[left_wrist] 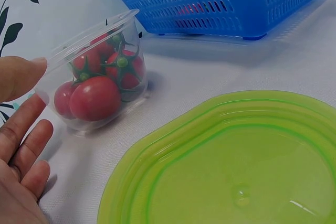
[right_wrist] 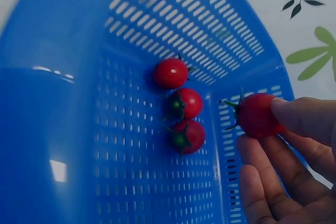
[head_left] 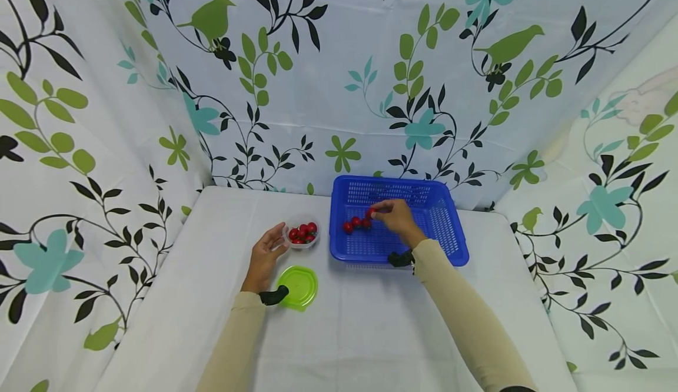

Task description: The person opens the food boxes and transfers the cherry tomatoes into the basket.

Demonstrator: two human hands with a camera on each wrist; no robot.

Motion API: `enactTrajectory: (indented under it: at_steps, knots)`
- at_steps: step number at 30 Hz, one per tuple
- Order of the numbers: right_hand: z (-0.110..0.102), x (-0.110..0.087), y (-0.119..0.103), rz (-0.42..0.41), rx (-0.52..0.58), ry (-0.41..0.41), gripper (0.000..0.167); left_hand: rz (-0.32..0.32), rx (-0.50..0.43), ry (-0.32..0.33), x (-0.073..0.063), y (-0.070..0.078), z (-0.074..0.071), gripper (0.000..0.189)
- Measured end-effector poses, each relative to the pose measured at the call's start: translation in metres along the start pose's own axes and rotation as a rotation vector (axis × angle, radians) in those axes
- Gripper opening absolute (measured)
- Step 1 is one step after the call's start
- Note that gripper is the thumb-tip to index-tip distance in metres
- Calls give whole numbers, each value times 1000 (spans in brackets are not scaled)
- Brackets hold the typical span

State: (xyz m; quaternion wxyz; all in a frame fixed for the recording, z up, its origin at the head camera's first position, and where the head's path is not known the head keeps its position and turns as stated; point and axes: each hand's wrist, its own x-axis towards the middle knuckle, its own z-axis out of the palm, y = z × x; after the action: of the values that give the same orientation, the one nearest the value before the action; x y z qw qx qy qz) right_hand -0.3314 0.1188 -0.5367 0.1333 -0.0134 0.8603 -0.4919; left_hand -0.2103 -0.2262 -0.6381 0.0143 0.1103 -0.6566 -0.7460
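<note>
A clear plastic container of cherry tomatoes stands on the table. At its left rim, my left hand holds it lightly between thumb and index finger, the other fingers loose. In the right wrist view, my right hand pinches one red cherry tomato with a green calyx. That hand is over the blue plastic basket. Several more cherry tomatoes lie in the basket, among them a tomato near its perforated wall.
A green lid lies flat on the white table, in front of the container and near my left wrist. The basket's raised walls stand right of the container. Patterned curtains hang behind the table and at both sides.
</note>
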Motion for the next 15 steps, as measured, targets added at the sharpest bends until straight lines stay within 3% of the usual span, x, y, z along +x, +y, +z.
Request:
enactTrajectory:
  at_steps: [15]
  knots:
    - [-7,15,10,40,-74,-24,24,22,25,-5,-1,1,1,63]
